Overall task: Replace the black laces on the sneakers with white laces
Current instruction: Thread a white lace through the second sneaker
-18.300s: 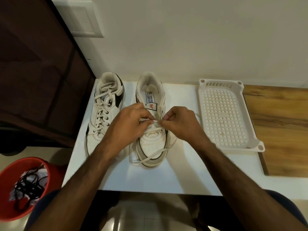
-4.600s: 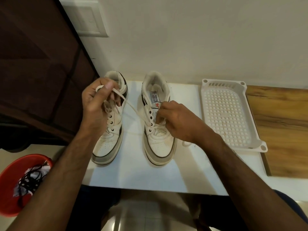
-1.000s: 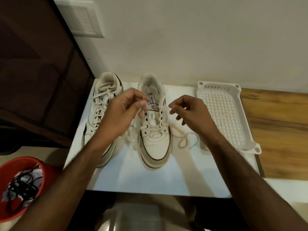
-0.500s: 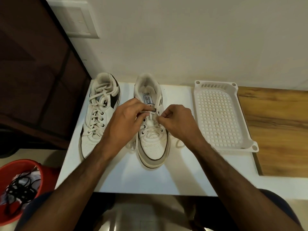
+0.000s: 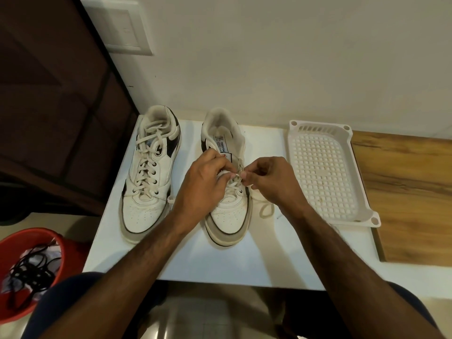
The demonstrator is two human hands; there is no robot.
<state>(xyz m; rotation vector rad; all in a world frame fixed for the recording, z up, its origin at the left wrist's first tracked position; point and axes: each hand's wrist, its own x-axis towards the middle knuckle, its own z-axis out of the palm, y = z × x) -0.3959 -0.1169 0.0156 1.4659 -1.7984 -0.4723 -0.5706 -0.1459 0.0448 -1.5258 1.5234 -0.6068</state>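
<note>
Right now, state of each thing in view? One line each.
left sneaker: fully laced in white, upright on the table.
right sneaker: white lace partly threaded, loose end lying beside it.
white lace: pinched by both hands over the eyelets.
left hand: pinches the lace.
right hand: pinches the lace.
white tray: flat on the table, nothing in it.
red bucket: holds black laces.

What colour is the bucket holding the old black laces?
Red. The bucket sits low at the left of the head view, beside the table.
</note>
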